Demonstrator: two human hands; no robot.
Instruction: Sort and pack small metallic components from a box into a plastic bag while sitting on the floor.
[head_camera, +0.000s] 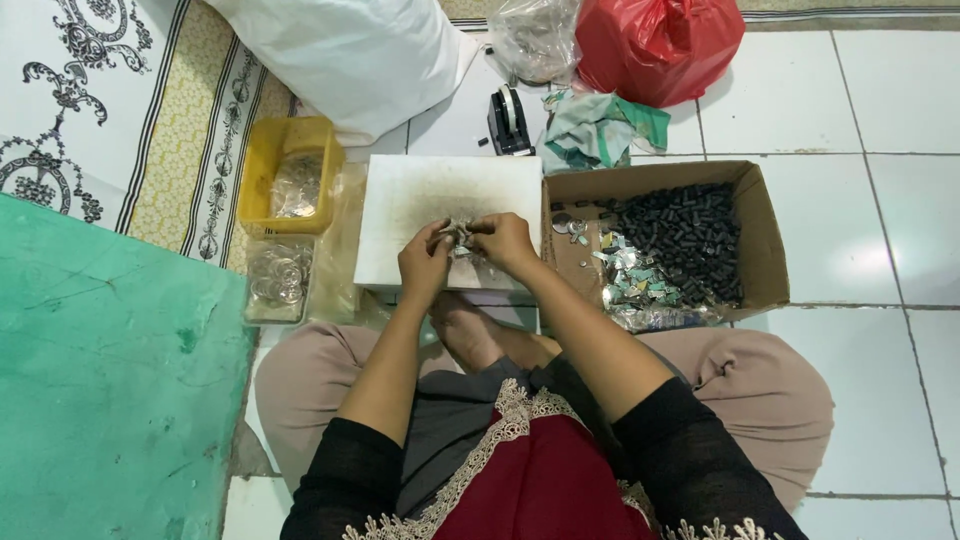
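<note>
With my left hand (425, 262) and right hand (505, 243) both pinched on a small silvery piece (461, 235) over the white board (400, 205), I judge I'm mid-assembly, needing steady fingertip pressure next.

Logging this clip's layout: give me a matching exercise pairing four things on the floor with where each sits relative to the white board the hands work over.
Things:
1. yellow tray
2. cardboard box
3. tape dispenser
4. red bag

Places:
A. just beyond the white board's far edge
B. left of the board
C. far side, past the box
D. right of the board, holding black pieces

Pairs: 1-B, 2-D, 3-A, 4-C

Both the left hand and right hand pinch a small metallic piece.
</note>
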